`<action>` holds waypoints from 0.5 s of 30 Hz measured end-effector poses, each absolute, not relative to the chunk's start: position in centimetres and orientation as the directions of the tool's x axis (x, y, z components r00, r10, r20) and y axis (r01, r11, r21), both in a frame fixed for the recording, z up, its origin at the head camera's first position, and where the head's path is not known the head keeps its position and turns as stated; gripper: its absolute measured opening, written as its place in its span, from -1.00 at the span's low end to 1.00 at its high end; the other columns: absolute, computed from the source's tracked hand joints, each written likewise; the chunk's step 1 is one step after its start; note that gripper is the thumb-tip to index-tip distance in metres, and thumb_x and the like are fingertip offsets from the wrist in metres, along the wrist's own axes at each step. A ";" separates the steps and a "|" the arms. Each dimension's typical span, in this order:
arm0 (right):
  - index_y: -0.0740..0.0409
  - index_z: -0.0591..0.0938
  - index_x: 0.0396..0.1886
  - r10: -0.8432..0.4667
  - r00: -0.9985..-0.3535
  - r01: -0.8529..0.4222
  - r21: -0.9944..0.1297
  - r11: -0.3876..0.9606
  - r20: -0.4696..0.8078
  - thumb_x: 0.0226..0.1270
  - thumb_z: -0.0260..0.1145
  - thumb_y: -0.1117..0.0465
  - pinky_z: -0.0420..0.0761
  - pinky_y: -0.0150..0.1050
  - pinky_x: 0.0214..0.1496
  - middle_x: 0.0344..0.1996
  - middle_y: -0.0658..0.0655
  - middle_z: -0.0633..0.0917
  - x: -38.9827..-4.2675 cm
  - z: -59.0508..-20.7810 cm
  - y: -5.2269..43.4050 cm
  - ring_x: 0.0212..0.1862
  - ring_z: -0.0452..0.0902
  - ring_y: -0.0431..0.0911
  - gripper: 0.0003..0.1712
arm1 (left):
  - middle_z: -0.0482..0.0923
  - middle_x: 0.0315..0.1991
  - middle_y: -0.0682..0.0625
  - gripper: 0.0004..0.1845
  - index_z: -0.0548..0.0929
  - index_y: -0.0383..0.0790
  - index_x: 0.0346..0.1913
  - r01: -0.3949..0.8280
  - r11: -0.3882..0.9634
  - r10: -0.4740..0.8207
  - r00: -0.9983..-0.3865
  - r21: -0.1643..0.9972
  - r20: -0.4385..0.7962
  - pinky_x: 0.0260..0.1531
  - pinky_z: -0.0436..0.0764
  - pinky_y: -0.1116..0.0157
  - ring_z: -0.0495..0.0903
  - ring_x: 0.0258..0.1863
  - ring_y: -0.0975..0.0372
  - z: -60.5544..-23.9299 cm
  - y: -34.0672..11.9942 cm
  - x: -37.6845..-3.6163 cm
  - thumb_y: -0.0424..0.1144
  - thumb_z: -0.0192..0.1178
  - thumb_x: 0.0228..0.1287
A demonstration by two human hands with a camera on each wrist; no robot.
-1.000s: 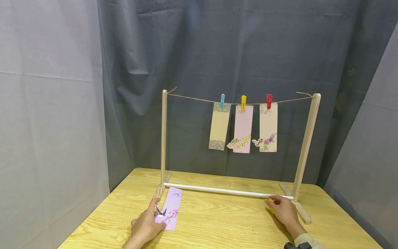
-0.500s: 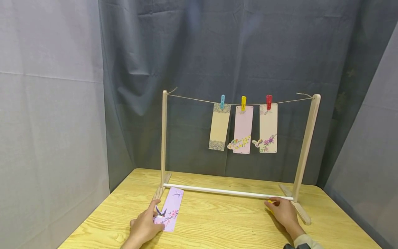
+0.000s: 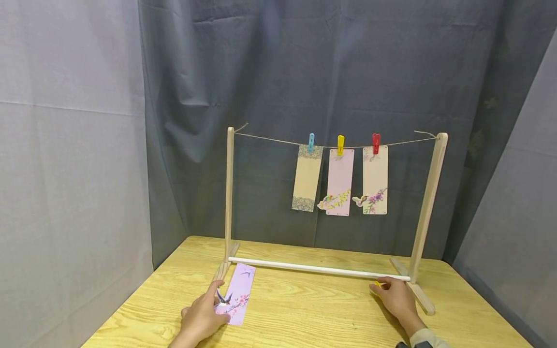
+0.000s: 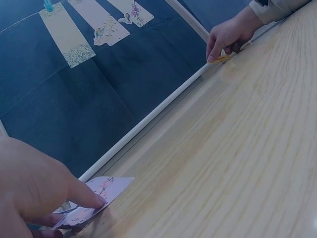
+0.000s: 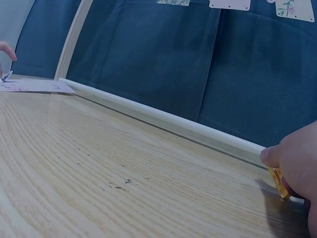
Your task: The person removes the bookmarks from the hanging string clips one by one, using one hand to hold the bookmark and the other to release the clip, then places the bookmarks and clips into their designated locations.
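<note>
At the front left, my left hand [image 3: 202, 311] holds the lower left edge of a purple bookmark [image 3: 241, 289] printed with swallows and pink blossom. The thumb [image 4: 91, 196] lies on its printed face, with other fingers at its far edge and underneath. Over by the rack's right foot, my right hand [image 3: 397, 297] pinches a yellow clothespin [image 5: 278, 182] low at the tabletop. Most of that clothespin is hidden behind the fingers in the head view.
A wooden rack, its left post [image 3: 229, 193] and right post [image 3: 428, 208] joined by a white rod [image 3: 317, 268], carries a string [image 3: 270, 138]. Blue, yellow and red clothespins hold a lace-patterned bookmark [image 3: 308, 179], a pink bookmark [image 3: 341, 176] and a cream floral bookmark [image 3: 375, 176].
The yellow clothespin in my right hand has turned, and less of it shows between the fingers. My left hand and the purple bookmark have barely shifted.
</note>
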State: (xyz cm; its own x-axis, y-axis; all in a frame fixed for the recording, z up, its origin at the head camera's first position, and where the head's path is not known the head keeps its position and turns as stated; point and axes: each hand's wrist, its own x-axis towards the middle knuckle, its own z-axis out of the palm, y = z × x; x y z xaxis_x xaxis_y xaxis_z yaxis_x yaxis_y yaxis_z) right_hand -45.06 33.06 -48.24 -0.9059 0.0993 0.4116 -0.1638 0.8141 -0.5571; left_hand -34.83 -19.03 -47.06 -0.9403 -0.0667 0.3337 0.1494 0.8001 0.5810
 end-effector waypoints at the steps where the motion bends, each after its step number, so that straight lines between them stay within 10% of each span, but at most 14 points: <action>1: 0.34 0.75 0.01 0.102 -0.904 -0.164 -0.555 0.815 0.416 0.34 0.48 0.03 0.58 0.09 -0.15 -0.31 0.14 0.76 -45.1 -48.2 33.0 -0.22 0.68 0.11 -0.53 | 0.66 -0.19 0.04 -0.04 0.43 -0.04 0.41 0.148 0.801 -0.068 -0.940 0.580 0.334 -0.23 0.30 -0.13 0.64 -0.19 0.02 -47.0 -19.0 -34.8 -0.23 0.65 -0.15; 15: 0.32 0.77 -0.06 0.101 -0.891 -0.168 -0.527 0.833 0.443 0.29 0.52 0.04 0.56 0.07 -0.19 -0.35 0.11 0.75 -45.0 -48.5 33.1 -0.26 0.67 0.09 -0.57 | 0.59 -0.24 0.08 -0.04 0.43 -0.03 0.41 0.148 0.803 -0.062 -0.943 0.578 0.327 -0.29 0.33 -0.07 0.60 -0.26 0.11 -47.0 -19.1 -34.9 -0.23 0.66 -0.15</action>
